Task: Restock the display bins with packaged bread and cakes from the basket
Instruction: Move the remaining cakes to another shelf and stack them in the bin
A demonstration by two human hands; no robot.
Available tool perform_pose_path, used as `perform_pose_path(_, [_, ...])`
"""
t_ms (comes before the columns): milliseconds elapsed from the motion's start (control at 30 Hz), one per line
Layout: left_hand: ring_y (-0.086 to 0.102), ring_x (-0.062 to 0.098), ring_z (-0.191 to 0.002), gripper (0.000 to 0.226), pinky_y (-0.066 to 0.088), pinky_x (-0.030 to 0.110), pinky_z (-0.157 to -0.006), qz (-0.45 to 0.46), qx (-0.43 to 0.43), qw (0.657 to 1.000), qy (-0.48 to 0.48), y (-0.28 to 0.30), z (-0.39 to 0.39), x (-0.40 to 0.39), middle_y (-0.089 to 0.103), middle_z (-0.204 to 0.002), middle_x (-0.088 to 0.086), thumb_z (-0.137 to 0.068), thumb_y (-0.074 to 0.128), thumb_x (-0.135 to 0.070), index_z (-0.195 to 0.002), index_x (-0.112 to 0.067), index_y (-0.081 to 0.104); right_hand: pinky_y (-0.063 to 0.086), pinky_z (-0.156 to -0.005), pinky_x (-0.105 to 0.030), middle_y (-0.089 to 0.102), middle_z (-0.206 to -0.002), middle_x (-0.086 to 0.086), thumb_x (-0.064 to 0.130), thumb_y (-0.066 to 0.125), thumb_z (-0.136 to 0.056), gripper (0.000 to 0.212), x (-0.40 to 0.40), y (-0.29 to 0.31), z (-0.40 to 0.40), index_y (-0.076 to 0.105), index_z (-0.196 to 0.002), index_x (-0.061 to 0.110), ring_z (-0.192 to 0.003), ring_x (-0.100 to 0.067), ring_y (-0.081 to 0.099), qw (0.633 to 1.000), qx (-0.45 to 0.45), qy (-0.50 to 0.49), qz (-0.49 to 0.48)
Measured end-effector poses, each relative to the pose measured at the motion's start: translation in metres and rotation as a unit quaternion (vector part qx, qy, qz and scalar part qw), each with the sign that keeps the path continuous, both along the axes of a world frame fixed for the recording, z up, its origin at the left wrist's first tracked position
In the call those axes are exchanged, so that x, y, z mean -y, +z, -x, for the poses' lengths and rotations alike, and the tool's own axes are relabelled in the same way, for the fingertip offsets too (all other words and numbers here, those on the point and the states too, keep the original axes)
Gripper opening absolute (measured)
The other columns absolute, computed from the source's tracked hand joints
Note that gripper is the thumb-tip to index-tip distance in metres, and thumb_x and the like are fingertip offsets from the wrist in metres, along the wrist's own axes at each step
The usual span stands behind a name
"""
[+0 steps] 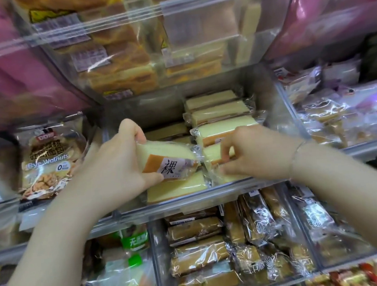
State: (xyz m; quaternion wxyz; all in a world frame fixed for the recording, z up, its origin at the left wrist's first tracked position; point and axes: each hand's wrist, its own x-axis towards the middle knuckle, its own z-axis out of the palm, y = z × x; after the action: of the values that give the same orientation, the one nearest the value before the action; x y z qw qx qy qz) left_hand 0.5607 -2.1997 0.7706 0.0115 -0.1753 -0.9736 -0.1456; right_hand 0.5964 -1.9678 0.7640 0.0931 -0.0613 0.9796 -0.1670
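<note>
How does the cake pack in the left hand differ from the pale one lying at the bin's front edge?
The held cake pack is tilted, showing an orange-brown crust and a white label; the front cake pack lies flat, showing only its pale yellow face. Left hand grips the first; nothing grips the second. Both are clear-wrapped.

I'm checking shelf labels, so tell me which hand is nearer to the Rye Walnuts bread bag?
Left. The left hand grips a wrapped cake slice just right of the Rye Walnuts bag. The right hand is farther right, its fingers on cakes in the clear bin.
</note>
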Motion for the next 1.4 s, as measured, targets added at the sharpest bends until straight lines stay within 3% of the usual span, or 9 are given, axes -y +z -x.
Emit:
perform_pose_path(200, [0.042,0.003,-0.061,0.065,0.026,0.025,-0.048,0.086,0.009,0.995,-0.043,-0.003,-0.001,-0.001,0.044,-0.071,-0.011,-0.062,0.083,-0.046,-0.079,-0.029,0.022,0.040,-0.058,-0.023,0.057,-0.080,0.006,0.039,0.072,-0.076,0.020,0.002,-0.008,0.020,0.060,-0.074,0.023,-0.077,-0.014,0.056,0.999,-0.021,-0.023,0.024])
perform_pose_path(333, [0.040,0.015,-0.068,0.061,0.026,0.032,-0.059,0.206,-0.083,0.973,-0.071,-0.004,-0.001,-0.002,0.033,-0.068,-0.012,-0.065,0.073,-0.059,-0.080,-0.029,0.023,0.035,-0.105,-0.040,0.039,-0.136,0.000,0.043,0.055,-0.088,0.047,0.005,-0.021,0.026,0.045,-0.134,0.038,-0.125,-0.022,0.038,0.997,-0.065,0.036,-0.025])
perform_pose_path(400, [0.038,0.017,-0.072,0.059,0.024,0.033,-0.066,0.248,-0.130,0.955,-0.095,-0.001,0.001,0.000,0.032,-0.067,-0.011,-0.064,0.069,-0.066,-0.081,-0.028,0.026,0.030,-0.111,-0.040,0.029,-0.148,0.003,0.045,0.050,-0.091,0.053,0.001,-0.022,0.025,0.032,-0.141,0.044,-0.135,-0.020,0.031,0.997,-0.036,0.049,-0.040])
perform_pose_path(533, [0.040,0.019,-0.074,0.061,0.022,0.033,-0.067,0.220,-0.176,0.953,-0.116,0.005,0.013,0.012,0.031,-0.069,-0.011,-0.060,0.072,-0.064,-0.080,-0.025,0.030,0.039,-0.104,-0.040,0.036,-0.145,0.003,0.041,0.054,-0.090,0.050,0.002,-0.010,0.033,0.038,-0.137,0.044,-0.128,-0.023,0.042,0.996,0.013,0.044,-0.081])
perform_pose_path(700, [0.042,0.020,-0.073,0.064,0.022,0.031,-0.066,0.213,-0.190,0.947,-0.149,0.004,0.041,0.007,0.031,-0.070,-0.010,-0.062,0.076,-0.059,-0.083,-0.022,0.029,0.043,-0.094,-0.036,0.050,-0.129,-0.005,0.030,0.063,-0.085,0.057,0.028,0.002,0.063,0.042,-0.138,0.027,-0.117,-0.026,0.050,0.987,-0.154,0.033,-0.005])
perform_pose_path(800, [0.056,0.026,-0.088,0.061,0.030,0.032,-0.067,0.208,-0.150,0.957,-0.136,0.001,0.057,0.004,0.050,-0.078,-0.002,-0.065,0.076,-0.059,-0.093,-0.020,0.038,0.037,-0.104,-0.034,0.042,-0.144,-0.008,0.034,0.068,-0.082,0.080,0.045,-0.009,0.083,0.024,-0.148,0.022,-0.129,-0.024,0.042,0.994,-0.066,0.084,-0.012])
perform_pose_path(900, [0.057,0.027,-0.104,0.071,0.041,0.035,-0.084,0.251,-0.149,0.952,-0.088,-0.007,0.064,-0.002,0.064,-0.105,0.006,-0.069,0.075,-0.055,-0.118,-0.015,0.044,0.039,-0.101,-0.034,0.045,-0.140,-0.007,0.037,0.067,-0.082,0.072,0.047,-0.024,0.103,0.031,-0.144,0.022,-0.126,-0.025,0.043,0.996,-0.040,0.077,-0.021])
perform_pose_path(1100, [0.046,0.033,-0.116,0.042,0.034,0.041,-0.095,0.310,-0.158,0.937,0.026,-0.028,0.067,-0.033,0.047,-0.129,0.017,-0.094,0.048,-0.023,-0.130,-0.006,0.036,0.026,-0.099,-0.038,0.053,-0.128,-0.004,0.053,0.058,-0.081,0.052,0.054,-0.039,0.117,0.049,-0.126,0.027,-0.122,-0.026,0.043,0.964,-0.194,0.060,-0.172])
perform_pose_path(1400, [0.026,0.042,-0.136,0.053,0.015,0.048,-0.114,0.364,-0.068,0.927,0.057,-0.049,0.105,-0.042,0.023,-0.150,0.023,-0.102,0.029,-0.022,-0.151,-0.017,0.010,0.010,-0.117,-0.037,0.019,-0.155,0.003,0.046,0.056,-0.085,0.067,0.013,-0.039,0.102,0.028,-0.144,0.033,-0.142,-0.020,0.020,0.993,-0.105,0.043,0.030])
